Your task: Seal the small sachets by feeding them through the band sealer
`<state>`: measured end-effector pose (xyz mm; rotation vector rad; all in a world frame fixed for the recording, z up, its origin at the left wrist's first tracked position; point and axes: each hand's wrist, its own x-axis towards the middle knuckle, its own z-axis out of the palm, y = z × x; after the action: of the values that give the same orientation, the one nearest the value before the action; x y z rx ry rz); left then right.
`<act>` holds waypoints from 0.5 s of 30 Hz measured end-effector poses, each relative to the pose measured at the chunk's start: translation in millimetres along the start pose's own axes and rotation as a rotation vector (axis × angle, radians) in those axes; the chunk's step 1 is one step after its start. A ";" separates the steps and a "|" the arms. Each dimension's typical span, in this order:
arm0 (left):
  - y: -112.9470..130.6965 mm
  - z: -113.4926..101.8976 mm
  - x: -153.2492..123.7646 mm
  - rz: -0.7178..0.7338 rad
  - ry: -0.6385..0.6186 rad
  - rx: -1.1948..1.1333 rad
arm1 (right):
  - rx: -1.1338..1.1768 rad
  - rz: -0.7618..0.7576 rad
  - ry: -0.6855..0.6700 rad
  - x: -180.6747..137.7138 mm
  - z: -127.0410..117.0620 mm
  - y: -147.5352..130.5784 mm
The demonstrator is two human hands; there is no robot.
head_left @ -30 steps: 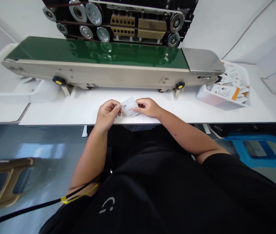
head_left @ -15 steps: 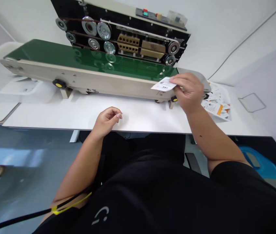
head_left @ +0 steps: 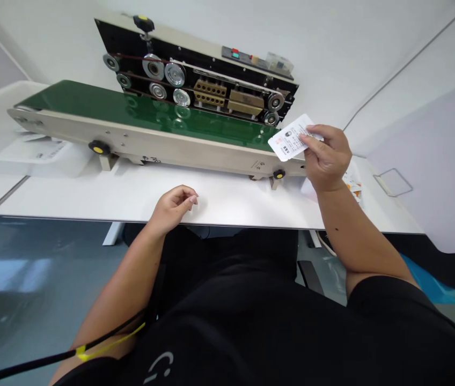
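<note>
My right hand (head_left: 327,155) pinches a small white printed packet (head_left: 292,142) and holds it in the air over the right end of the green conveyor belt (head_left: 142,111) of a band sealing machine (head_left: 199,80). My left hand (head_left: 173,206) rests near the front edge of the white table (head_left: 227,201), fingers curled loosely with nothing in them.
Behind my right wrist lies a heap of white and orange packets (head_left: 352,182), mostly hidden. A white tray (head_left: 34,153) sits under the conveyor's left end. A blue object (head_left: 432,284) is on the floor at right. A black cord with yellow tape (head_left: 90,348) crosses my left side.
Both hands held the packet at the table's front edge a second ago. My right hand has carried it up and right to the conveyor's right end; my left hand stayed on the table.
</note>
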<state>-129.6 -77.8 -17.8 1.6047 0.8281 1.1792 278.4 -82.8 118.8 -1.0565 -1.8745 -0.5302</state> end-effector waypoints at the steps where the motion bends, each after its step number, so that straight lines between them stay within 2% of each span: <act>1: -0.4 -0.2 0.1 0.004 -0.003 0.002 | 0.004 -0.012 0.009 -1.1 -1.5 2.2; 4: -2.5 0.0 -0.3 0.008 -0.012 0.031 | 0.022 -0.073 0.024 -5.3 -7.3 -1.2; 8: -3.8 1.7 -1.8 0.076 -0.019 0.163 | 0.068 -0.199 0.017 -16.7 -0.7 -31.9; 12: -3.5 5.5 -2.9 0.307 -0.027 0.346 | 0.183 -0.228 -0.147 -47.8 44.0 -80.1; 15: -4.3 10.8 -4.2 0.383 -0.099 0.485 | 0.223 -0.181 -0.250 -78.6 89.1 -113.2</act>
<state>-120.6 -83.3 -24.2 2.2791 0.8031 1.2032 158.4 -117.4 12.3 -0.8403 -2.2058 -0.2916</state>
